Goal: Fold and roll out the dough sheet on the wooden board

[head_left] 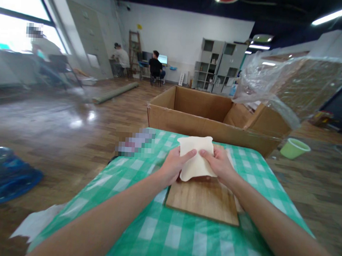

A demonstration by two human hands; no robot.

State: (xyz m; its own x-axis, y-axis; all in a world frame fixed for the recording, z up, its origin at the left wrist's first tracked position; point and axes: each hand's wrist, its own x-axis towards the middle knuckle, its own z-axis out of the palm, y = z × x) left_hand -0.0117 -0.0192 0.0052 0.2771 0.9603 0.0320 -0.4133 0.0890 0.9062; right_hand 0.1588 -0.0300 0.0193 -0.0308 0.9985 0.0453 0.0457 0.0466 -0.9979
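Note:
A pale cream, roughly square sheet of dough point(196, 167) with soft, wavy edges is held up over a wooden board point(204, 202). My left hand point(175, 165) grips its left side, the thumb lying on top and the fingers underneath. On the right side my right hand point(221, 164) holds it the same way, and the two thumb tips almost meet near the middle. Most of the fingers are hidden behind the sheet. The board lies flat on a green and white checked tablecloth point(150, 231), its far part covered by the sheet and hands.
Beyond the table stands a large open cardboard box point(194, 119), with clear plastic wrap point(261, 79) at its right. A light green bin point(295, 149) is on the floor to the right. A blue plastic bag point(8, 176) lies at left. Several people sit farther back.

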